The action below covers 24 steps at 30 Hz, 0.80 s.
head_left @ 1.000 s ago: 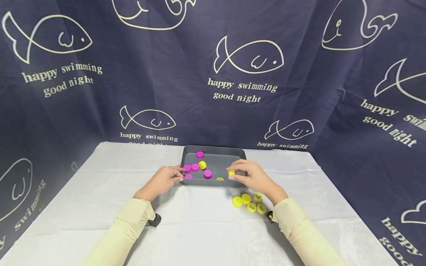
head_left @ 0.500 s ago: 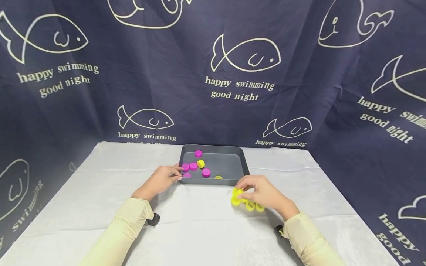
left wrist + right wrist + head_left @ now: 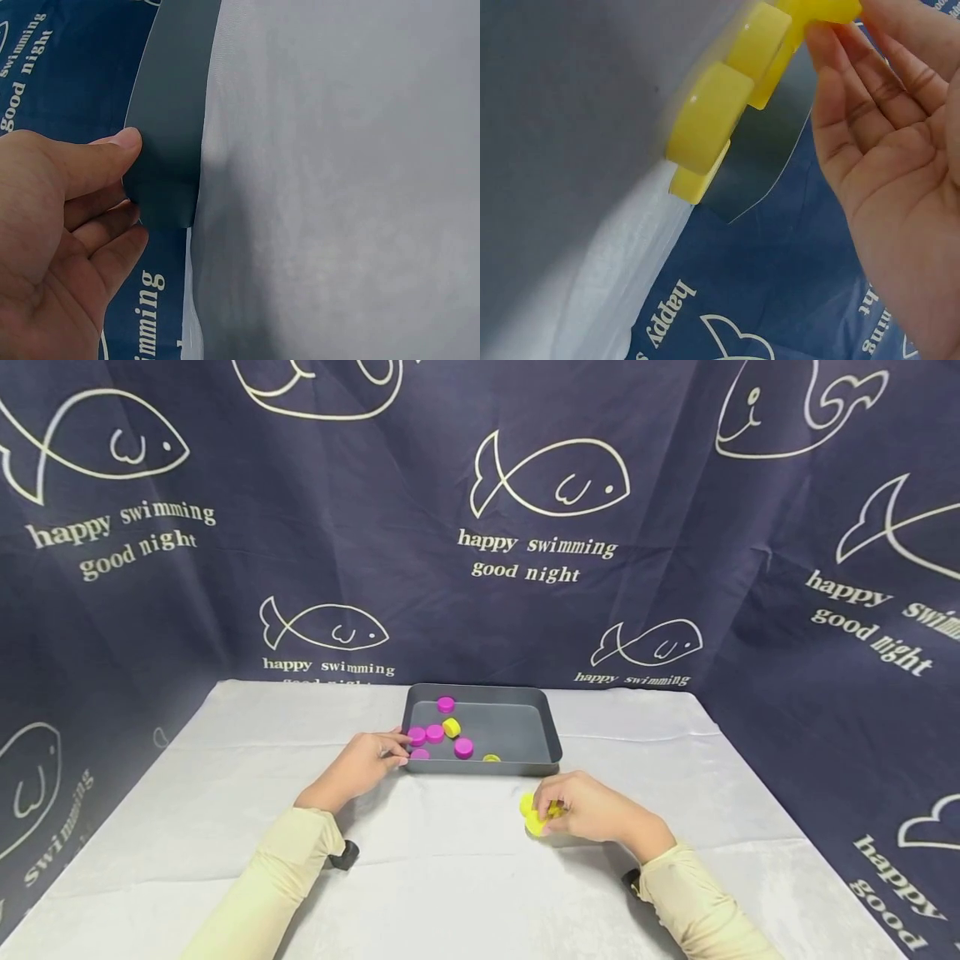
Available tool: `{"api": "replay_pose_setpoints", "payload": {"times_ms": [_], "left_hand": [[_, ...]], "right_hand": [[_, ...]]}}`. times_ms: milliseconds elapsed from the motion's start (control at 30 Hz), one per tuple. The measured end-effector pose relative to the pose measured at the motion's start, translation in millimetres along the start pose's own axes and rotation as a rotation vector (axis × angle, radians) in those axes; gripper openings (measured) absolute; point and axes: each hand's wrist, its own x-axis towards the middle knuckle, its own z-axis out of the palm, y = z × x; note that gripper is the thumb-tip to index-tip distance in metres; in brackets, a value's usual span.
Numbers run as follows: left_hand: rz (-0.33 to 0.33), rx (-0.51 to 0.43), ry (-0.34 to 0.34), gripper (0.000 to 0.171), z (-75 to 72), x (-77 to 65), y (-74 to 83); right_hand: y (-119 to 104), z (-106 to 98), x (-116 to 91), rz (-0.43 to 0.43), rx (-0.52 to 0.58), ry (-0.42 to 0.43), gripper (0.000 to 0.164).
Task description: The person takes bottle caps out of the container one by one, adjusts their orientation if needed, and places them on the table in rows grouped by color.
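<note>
In the head view my left hand [image 3: 358, 768] is at the left front corner of a dark grey tray [image 3: 517, 718]. The left wrist view has its thumb [image 3: 112, 154] on the tray's wall and its fingers curled round the corner. In front of the tray's right side, my right hand [image 3: 588, 807] pinches a yellow bottle cap [image 3: 834, 9], low over the table. More yellow caps [image 3: 712, 116] lie on the cloth beside its fingers, partly hidden by the hand in the head view.
Inside the tray are several magenta caps [image 3: 463, 748] and two yellow caps [image 3: 452, 727], mostly toward its left half. A white cloth covers the table [image 3: 435, 877]. Dark blue curtains [image 3: 420, 543] with fish drawings stand behind and at both sides.
My right hand has come out of the tray, where it held a yellow cap, and moved down to the yellow caps on the table. My left hand stays at the tray corner.
</note>
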Motion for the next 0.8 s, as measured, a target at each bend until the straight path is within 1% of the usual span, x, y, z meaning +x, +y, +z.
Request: {"api": "replay_pose_setpoints", "payload": {"times_ms": [133,367,633,800], "left_hand": [[0.020,0.006,0.006,0.008,-0.8,-0.3,-0.8],[0.010,-0.013,0.004,0.009,-0.6,-0.6,-0.1],[0.025,0.000,0.006,0.009,-0.2,-0.6,-0.7],[0.025,-0.004,0.012,0.008,-1.1,-0.8,-0.3]], "right_hand": [[-0.1,0.0,0.7,-0.031,-0.039,-0.008,0.020],[-1.4,-0.6,-0.6,-0.016,-0.076,-0.033,0.019],[1.0,-3.1,-1.3,-0.040,-0.077,-0.028,0.017],[2.6,-10.7,-3.4,-0.030,-0.024,0.019,0.016]]}}
